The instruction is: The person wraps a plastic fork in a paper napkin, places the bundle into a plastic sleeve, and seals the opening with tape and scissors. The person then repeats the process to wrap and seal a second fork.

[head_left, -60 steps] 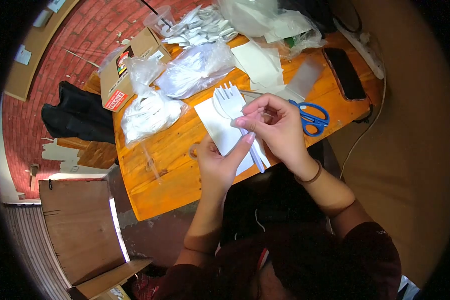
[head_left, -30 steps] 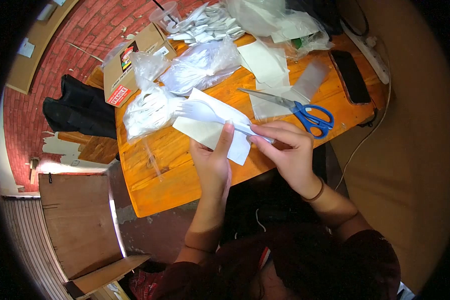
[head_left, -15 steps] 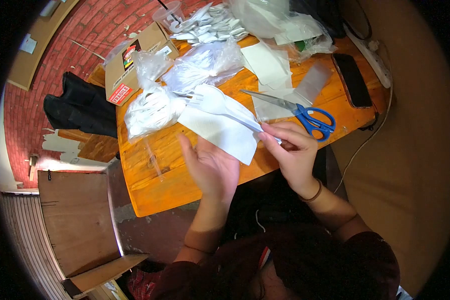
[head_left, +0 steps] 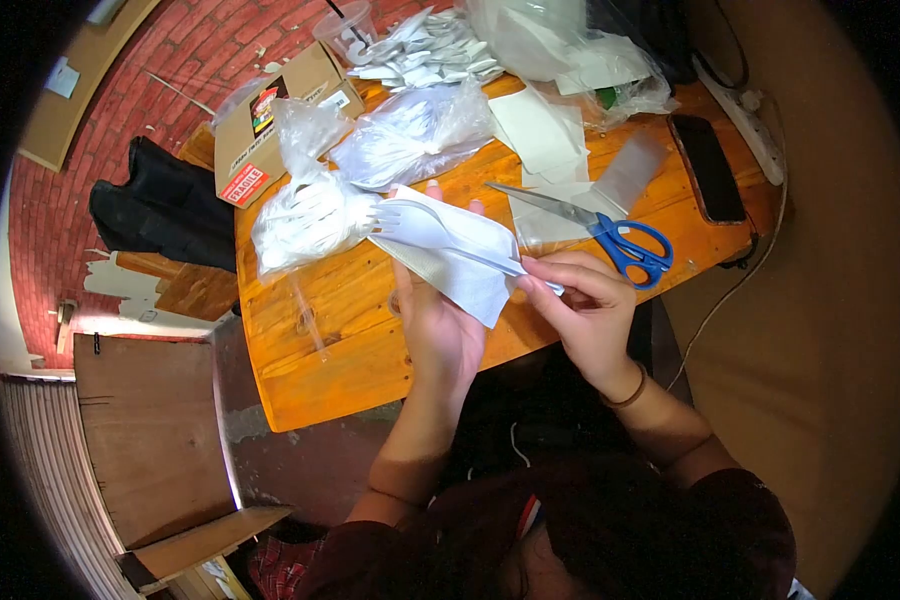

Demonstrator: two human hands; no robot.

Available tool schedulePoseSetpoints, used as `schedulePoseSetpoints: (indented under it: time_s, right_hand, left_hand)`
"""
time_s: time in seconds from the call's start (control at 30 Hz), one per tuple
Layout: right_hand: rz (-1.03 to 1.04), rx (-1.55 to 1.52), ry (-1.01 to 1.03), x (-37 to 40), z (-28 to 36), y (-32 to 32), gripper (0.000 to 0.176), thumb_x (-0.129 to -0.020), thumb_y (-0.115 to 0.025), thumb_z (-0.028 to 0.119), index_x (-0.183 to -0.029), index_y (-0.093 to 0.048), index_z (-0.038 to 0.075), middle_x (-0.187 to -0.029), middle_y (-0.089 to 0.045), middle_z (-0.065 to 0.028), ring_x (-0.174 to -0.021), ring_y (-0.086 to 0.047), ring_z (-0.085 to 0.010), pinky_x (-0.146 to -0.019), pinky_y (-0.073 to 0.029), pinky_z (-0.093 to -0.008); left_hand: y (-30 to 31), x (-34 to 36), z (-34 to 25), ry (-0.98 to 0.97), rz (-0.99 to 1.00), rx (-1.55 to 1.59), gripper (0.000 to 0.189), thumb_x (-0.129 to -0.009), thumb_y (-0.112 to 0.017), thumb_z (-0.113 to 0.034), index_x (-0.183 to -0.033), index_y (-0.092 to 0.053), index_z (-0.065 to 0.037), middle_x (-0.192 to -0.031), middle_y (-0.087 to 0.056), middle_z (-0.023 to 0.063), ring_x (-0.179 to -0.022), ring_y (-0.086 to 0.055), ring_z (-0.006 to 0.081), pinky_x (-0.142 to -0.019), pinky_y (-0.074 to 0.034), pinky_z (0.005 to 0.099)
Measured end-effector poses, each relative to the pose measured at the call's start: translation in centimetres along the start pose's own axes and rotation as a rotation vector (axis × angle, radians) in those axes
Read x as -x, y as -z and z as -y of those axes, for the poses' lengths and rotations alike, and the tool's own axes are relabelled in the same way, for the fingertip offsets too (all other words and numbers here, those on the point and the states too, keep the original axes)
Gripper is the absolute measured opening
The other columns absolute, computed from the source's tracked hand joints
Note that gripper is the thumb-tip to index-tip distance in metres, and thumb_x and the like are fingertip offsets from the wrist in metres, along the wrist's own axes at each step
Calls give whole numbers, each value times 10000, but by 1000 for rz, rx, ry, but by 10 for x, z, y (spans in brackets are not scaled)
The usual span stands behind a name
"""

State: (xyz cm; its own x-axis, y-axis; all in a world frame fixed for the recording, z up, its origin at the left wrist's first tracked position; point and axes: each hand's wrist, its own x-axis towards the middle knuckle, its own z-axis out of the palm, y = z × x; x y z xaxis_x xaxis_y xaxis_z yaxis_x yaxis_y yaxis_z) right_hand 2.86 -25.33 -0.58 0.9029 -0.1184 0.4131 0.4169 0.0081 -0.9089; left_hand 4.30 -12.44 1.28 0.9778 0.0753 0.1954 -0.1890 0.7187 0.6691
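Note:
A white plastic fork [head_left: 420, 228] lies with another white utensil, seemingly a spoon, across a white napkin [head_left: 475, 285]. My right hand [head_left: 590, 310] pinches the handles together with the napkin's right end. Beneath the napkin is my left hand [head_left: 440, 325], palm up, with its fingers apart; fingertips show past the far edge and the thumb is at the left. Blue-handled scissors [head_left: 630, 250] rest on the table beyond my right hand. A plastic bag of white forks [head_left: 310, 225] sits left of the napkin.
On the wooden table [head_left: 320, 380] are a cardboard box [head_left: 285, 125], a tied plastic bag [head_left: 410, 135], a pile of white wrapped packets [head_left: 430, 50], paper sheets [head_left: 540, 130], a clear sleeve [head_left: 630, 165], a phone [head_left: 707, 168] and a plastic cup [head_left: 345, 35].
My left hand has moved up and right, under the napkin, and its fingertips now show beyond the far edge. The napkin's left part has shifted, and the fork lies flatter over it.

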Motion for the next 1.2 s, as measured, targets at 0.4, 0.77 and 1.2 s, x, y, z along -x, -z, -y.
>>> schedulePoseSetpoints:
  time_s: [0.4, 0.77, 1.2]
  right_hand:
    - [48, 89, 78, -1, 0, 1, 177, -707, -696, -36, -881, -691, -3, -858, -658, -113, -774, -627, -174, -691, -483, -250]
    - [22, 91, 68, 0, -4, -8, 164, -722, -695, -13, -885, -695, 10, -842, -656, -98, -769, -623, -168, -686, -485, -257]
    - [64, 67, -112, 9, 4, -18, 153, -738, -706, 26, -891, -702, 27, -803, -639, -78, -696, -587, -112, -587, -457, -214]
  left_hand:
    - [6, -4, 1, -46, 23, -41, 645, -942, -425, -328, -1432, -64, -111, -1487, -123, 100, -1309, -276, 354, -1013, -349, 468]
    - [8, 5, 7, 199, -52, 169, 565, -954, -344, -383, -1436, -146, -165, -1486, -160, 8, -1344, -221, 270, -1048, -259, 509]
    - [3, -5, 1, -108, -96, -104, 570, -966, -225, -429, -1428, -75, -132, -1486, -132, 55, -1355, -183, 260, -1129, -105, 418]
